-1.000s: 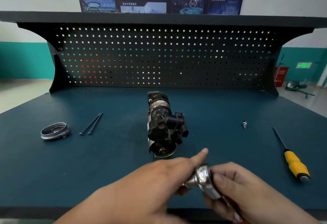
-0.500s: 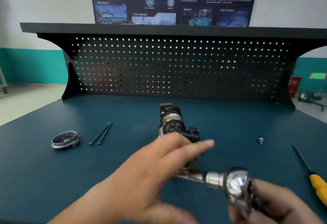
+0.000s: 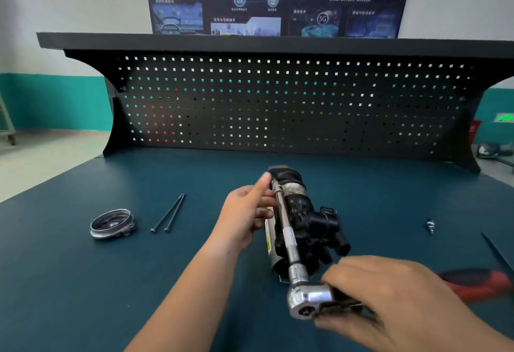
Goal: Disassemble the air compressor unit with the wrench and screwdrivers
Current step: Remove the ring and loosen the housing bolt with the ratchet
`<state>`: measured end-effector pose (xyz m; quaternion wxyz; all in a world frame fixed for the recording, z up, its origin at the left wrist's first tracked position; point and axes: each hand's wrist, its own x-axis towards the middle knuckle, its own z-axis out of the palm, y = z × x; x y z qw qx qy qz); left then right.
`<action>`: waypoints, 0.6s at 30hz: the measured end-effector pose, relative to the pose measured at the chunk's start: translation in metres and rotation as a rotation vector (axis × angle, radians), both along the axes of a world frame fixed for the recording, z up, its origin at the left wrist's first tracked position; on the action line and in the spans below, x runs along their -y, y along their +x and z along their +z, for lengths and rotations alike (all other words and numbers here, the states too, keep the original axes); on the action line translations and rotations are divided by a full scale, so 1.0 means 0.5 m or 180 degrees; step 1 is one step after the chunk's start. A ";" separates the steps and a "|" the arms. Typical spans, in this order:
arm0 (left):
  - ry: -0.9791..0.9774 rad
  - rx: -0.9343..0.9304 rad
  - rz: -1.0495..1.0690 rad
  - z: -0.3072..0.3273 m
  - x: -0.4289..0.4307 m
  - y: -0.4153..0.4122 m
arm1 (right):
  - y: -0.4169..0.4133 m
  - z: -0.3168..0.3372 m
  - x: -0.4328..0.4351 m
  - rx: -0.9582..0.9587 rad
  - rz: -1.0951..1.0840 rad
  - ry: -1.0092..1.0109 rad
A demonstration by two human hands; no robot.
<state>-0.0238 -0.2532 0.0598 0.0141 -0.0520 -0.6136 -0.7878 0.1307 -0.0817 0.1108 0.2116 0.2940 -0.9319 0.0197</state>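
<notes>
Holding what, in each hand?

My right hand (image 3: 389, 304) is curled tight round the handle of the wrench (image 3: 308, 300), whose shiny head sits just in front of the compressor (image 3: 306, 221). My left hand (image 3: 247, 215) is half closed at the far end of the extension bar (image 3: 286, 229), forefinger straight, the other fingers curled against the bar.

Where is the compressor, and which way does it lie?

It lies mid-bench on the blue mat (image 3: 69, 282). Its long axis runs away from me toward the pegboard (image 3: 278, 101), and its black ports stick out to the right. The bar runs nearly along that axis, over the compressor's left side.

Room to move?

Bare mat lies left of the compressor as far as two long bolts (image 3: 168, 212), with a metal ring (image 3: 112, 223) beyond them. To its right a small fitting (image 3: 430, 225) sits well apart. A blurred red-handled screwdriver (image 3: 478, 282) lies just beyond my right hand. A strip of mat separates the compressor from the pegboard.
</notes>
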 end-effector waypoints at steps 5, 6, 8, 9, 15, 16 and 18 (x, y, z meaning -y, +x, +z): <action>-0.0720 -0.0056 0.0027 0.008 -0.002 -0.012 | -0.022 -0.005 -0.002 0.0168 0.0225 0.0212; -0.0769 -0.0092 0.0040 0.011 -0.002 -0.012 | -0.022 -0.005 -0.006 0.0085 0.0241 0.0227; -0.0819 -0.0149 0.0033 0.013 -0.003 -0.014 | -0.024 -0.012 -0.007 0.0071 0.0255 0.0395; -0.0860 -0.0161 0.0015 0.013 -0.004 -0.013 | -0.025 -0.010 -0.004 0.0056 0.0259 0.0380; -0.0873 -0.0120 -0.0031 0.005 -0.003 -0.006 | -0.015 0.007 -0.009 0.0113 0.0179 0.0579; -0.0853 -0.0116 -0.0032 0.003 -0.003 -0.006 | -0.015 0.007 -0.012 0.0123 0.0161 0.0592; -0.0824 -0.0112 -0.0015 0.001 -0.003 -0.006 | -0.020 0.009 -0.013 0.0177 0.0154 0.0688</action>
